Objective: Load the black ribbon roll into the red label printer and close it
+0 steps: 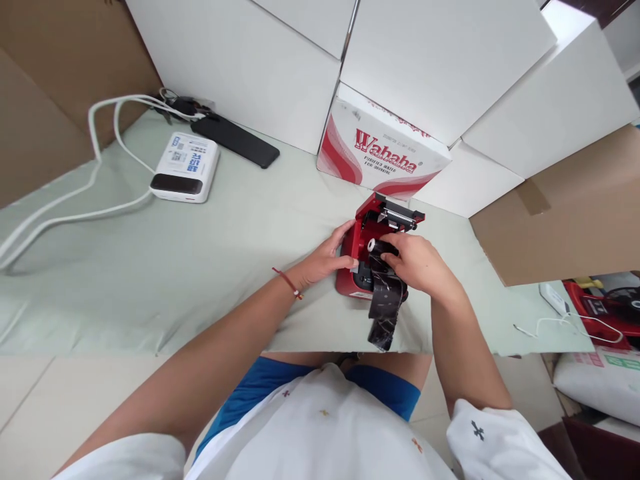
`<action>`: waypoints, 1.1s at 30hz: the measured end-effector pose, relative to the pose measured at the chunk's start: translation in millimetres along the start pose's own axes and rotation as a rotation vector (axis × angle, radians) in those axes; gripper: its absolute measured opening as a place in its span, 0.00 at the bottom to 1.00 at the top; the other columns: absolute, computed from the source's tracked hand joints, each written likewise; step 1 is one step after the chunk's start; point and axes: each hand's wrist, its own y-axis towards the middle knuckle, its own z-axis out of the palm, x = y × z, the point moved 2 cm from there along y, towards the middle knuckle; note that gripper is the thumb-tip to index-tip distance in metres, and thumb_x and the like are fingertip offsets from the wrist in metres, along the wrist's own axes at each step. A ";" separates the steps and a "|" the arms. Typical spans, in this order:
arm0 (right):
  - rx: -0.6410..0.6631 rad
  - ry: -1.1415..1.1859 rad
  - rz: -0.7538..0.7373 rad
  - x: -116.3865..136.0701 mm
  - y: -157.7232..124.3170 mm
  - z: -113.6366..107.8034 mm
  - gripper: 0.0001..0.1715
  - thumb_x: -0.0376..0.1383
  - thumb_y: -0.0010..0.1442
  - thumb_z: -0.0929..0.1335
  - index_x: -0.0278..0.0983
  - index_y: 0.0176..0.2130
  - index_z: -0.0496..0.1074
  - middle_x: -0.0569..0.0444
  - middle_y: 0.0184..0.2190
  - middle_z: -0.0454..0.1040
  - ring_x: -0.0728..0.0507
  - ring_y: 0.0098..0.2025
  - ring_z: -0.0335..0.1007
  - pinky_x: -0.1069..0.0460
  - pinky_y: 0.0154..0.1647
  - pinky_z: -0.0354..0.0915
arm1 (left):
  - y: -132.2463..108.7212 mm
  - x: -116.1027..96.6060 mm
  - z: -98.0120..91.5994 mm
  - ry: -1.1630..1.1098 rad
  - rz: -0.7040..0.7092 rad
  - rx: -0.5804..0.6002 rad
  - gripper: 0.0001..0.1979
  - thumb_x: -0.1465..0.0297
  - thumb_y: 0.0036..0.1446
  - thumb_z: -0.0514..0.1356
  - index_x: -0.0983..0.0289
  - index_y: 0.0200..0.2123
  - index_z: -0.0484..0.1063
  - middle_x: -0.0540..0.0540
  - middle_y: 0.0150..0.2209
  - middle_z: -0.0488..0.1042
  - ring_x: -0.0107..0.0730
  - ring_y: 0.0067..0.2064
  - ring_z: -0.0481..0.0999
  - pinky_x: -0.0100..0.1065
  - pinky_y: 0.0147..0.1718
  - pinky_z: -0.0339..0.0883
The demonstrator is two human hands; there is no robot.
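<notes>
A small red label printer (345, 283) stands on the cloth-covered table with its lid (395, 212) tilted up. My left hand (327, 259) grips the printer's left side, thumb over the near edge and fingers along the wall. With the thumb and fingers of my right hand (413, 259) I hold a roll of dark, glossy label strip (387, 293) inside the open printer. The roll's white core end (371, 245) shows on its left. Its loose strip hangs over the front of the printer towards the table edge. My right fingertips are partly hidden behind the roll.
Behind the printer stands a red and white water carton (385, 150) against white boxes (425, 60). To the left lie a white power bank (185, 167) with white cables, a black phone-like slab (237, 140) and keys (183, 105). A cardboard box (560, 207) borders the right.
</notes>
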 end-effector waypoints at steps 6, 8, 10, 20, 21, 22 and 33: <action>0.174 -0.120 -0.053 2.2 27.5 6.1 0.21 0.32 0.65 0.69 0.39 0.56 0.81 0.43 0.49 0.85 0.34 0.46 0.80 0.47 0.40 0.67 | 2.0 0.4 -0.1 -0.008 0.014 -0.002 0.52 0.64 0.52 0.71 0.55 0.77 0.52 0.59 0.79 0.53 0.58 0.79 0.50 0.58 0.78 0.42; 0.238 -0.129 -0.105 0.6 33.9 9.3 0.18 0.32 0.64 0.70 0.40 0.52 0.83 0.45 0.46 0.85 0.35 0.44 0.80 0.47 0.39 0.66 | 2.5 0.0 -0.1 -0.009 0.014 -0.001 0.53 0.64 0.52 0.71 0.56 0.77 0.52 0.59 0.79 0.52 0.57 0.80 0.49 0.57 0.78 0.42; 0.279 -0.131 -0.146 -0.9 38.7 12.6 0.16 0.32 0.64 0.71 0.40 0.50 0.84 0.46 0.45 0.85 0.36 0.44 0.80 0.48 0.39 0.67 | 2.6 -0.4 -0.1 -0.006 0.010 0.005 0.53 0.64 0.51 0.71 0.56 0.77 0.51 0.59 0.79 0.51 0.57 0.80 0.48 0.57 0.78 0.41; 0.075 0.125 -0.250 7.4 4.2 -17.9 0.18 0.37 0.71 0.66 0.41 0.55 0.81 0.48 0.50 0.84 0.39 0.47 0.81 0.47 0.49 0.73 | 0.7 -1.7 1.1 -0.019 0.022 -0.002 0.51 0.65 0.52 0.71 0.54 0.76 0.54 0.57 0.79 0.51 0.56 0.80 0.47 0.55 0.79 0.41; -0.046 0.222 -0.232 6.7 -2.2 -25.6 0.18 0.39 0.72 0.66 0.42 0.54 0.82 0.50 0.49 0.85 0.40 0.46 0.81 0.46 0.49 0.73 | 0.5 -2.0 1.1 -0.022 0.026 0.001 0.51 0.66 0.52 0.71 0.54 0.76 0.55 0.57 0.79 0.52 0.56 0.80 0.48 0.56 0.78 0.41; -0.190 0.301 -0.195 4.4 -6.8 -32.0 0.18 0.41 0.72 0.65 0.43 0.53 0.82 0.52 0.46 0.85 0.41 0.45 0.81 0.46 0.49 0.74 | 0.5 -2.1 1.0 -0.026 0.030 0.002 0.50 0.66 0.52 0.71 0.54 0.76 0.55 0.57 0.79 0.52 0.57 0.80 0.48 0.56 0.78 0.41; -0.525 0.180 -0.185 -23.4 -12.2 -1.2 0.24 0.45 0.75 0.64 0.38 0.63 0.75 0.43 0.59 0.81 0.35 0.59 0.74 0.36 0.63 0.70 | -4.9 -2.9 0.1 0.066 0.107 -0.005 0.54 0.59 0.60 0.71 0.45 0.79 0.42 0.50 0.82 0.39 0.55 0.82 0.37 0.58 0.79 0.36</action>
